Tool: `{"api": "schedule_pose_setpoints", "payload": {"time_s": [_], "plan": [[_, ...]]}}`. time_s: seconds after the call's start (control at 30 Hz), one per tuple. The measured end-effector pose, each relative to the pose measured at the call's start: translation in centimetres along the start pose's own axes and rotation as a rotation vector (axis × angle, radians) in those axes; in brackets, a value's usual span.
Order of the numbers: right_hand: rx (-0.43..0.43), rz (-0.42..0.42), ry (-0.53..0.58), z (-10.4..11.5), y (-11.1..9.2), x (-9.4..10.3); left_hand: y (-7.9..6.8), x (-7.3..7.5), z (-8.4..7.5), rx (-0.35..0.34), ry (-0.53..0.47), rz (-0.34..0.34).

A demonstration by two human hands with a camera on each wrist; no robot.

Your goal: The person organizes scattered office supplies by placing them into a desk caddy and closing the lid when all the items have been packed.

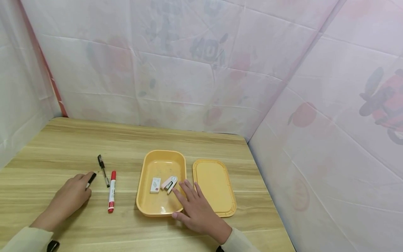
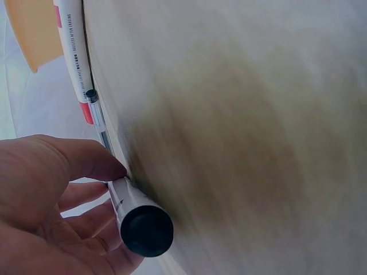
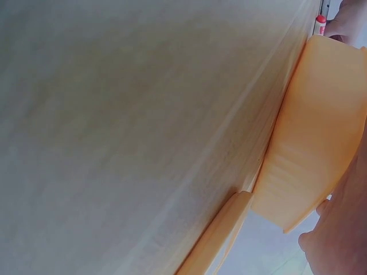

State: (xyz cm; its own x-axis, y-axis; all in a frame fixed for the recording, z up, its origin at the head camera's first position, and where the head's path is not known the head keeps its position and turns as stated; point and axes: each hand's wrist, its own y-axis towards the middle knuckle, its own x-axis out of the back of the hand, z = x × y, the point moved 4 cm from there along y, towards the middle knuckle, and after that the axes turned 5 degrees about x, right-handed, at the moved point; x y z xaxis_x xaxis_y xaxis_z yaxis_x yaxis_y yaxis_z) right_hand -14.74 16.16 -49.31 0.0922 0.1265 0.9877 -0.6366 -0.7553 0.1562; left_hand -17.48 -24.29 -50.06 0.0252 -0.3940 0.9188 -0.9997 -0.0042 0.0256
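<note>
On the left side of the table, my left hand (image 1: 71,196) holds a black marker (image 1: 91,180). Its white body and black end (image 2: 147,230) show in the left wrist view, with thumb and fingers around it. My right hand (image 1: 197,211) reaches over the right rim of a yellow box (image 1: 140,189), fingers spread and fairly straight. Its fingertips are near a small pink and white stapler (image 1: 170,183) inside. Left of the stapler in the box lies a small white carton (image 1: 155,185).
A red whiteboard marker (image 1: 112,192) and a clear pen with a black cap (image 1: 103,170) lie between the left hand and the box. The yellow lid (image 1: 214,187) rests flat right of the box. Printed curtains (image 1: 189,70) surround the wooden table (image 1: 126,136).
</note>
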Motion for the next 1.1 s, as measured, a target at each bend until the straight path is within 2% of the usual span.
{"api": "schedule_pose_setpoints", "payload": {"time_s": [0.43,0.83,1.1], "plan": [[0.004,-0.007,-0.005,0.0,0.0,-0.1,-0.1,0.2,-0.2,0.007,-0.019,-0.008],[0.004,-0.005,-0.002,0.0,0.1,0.0,0.0,0.8,-1.2,-0.013,-0.043,-0.012],[0.009,-0.017,-0.017,0.0,0.1,0.0,0.2,1.2,-2.0,-0.054,-0.064,-0.068]]}}
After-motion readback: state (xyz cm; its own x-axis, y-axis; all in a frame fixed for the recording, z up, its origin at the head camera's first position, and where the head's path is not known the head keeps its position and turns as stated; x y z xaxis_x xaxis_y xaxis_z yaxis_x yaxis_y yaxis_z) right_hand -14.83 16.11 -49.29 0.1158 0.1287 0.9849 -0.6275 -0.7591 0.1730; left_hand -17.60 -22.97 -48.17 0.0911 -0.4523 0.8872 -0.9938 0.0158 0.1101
